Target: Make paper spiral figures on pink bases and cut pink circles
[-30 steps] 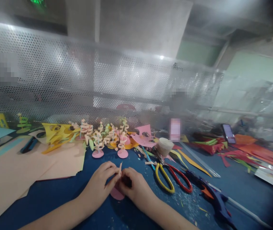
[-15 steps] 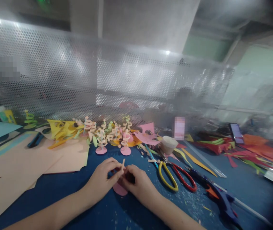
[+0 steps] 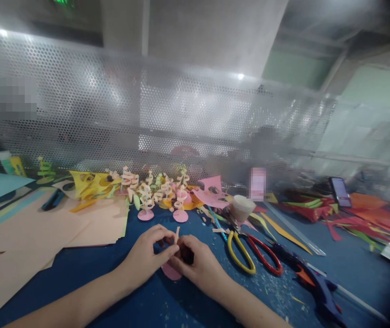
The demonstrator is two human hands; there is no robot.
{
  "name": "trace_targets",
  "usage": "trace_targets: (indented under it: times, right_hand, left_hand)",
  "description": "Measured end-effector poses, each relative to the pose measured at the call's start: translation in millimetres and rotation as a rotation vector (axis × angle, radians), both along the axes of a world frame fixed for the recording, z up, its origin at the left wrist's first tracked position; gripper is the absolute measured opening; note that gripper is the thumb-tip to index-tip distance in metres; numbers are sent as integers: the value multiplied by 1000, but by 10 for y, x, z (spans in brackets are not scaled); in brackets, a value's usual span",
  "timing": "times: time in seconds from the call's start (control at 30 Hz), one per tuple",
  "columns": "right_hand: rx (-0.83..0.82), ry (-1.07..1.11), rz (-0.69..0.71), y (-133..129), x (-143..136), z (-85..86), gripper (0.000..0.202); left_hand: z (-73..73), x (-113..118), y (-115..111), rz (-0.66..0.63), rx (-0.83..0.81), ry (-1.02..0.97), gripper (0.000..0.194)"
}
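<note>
My left hand point(image 3: 150, 253) is closed, with thumb and fingertips pinching a narrow peach paper strip point(image 3: 177, 234) whose end sticks up. Meeting it from the other side, my right hand point(image 3: 200, 259) is closed too; its fingertips hide whatever lies between them. Just under both hands is a pink paper disc point(image 3: 171, 272), partly covered by the fingers. Beyond them stand two spiral paper figures on pink round bases, one on the left point(image 3: 146, 200) and one on the right point(image 3: 181, 202).
Scissors point(image 3: 241, 259) with yellow and red handles lie right of my hands, beside a blue glue gun point(image 3: 313, 278). A white cup point(image 3: 241, 208) stands behind them. Peach paper sheets point(image 3: 95, 223) spread left. Paper scraps point(image 3: 372, 209) and a phone point(image 3: 340, 191) are far right.
The view has shifted slightly. Both hands keep nearly the same pose around the strip and above the pink disc.
</note>
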State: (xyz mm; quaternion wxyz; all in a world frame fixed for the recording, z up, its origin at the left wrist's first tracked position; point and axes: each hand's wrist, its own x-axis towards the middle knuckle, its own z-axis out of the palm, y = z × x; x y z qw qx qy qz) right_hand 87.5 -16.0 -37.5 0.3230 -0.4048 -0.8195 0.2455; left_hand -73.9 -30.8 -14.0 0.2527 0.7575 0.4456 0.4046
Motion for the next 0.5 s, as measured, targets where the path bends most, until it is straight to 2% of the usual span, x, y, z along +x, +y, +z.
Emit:
trace_targets:
  times: [0.23, 0.37, 0.5]
  right_hand:
    - [1, 49, -27, 46, 15, 39, 5]
    - [24, 57, -72, 108, 4, 68, 9]
    - [13, 64, -98, 147, 12, 63, 6]
  left_hand:
    - [44, -50, 25, 94, -36, -62, 22]
    - [210, -235, 103, 226, 79, 2, 24]
    - [437, -603, 163, 292, 83, 180, 24]
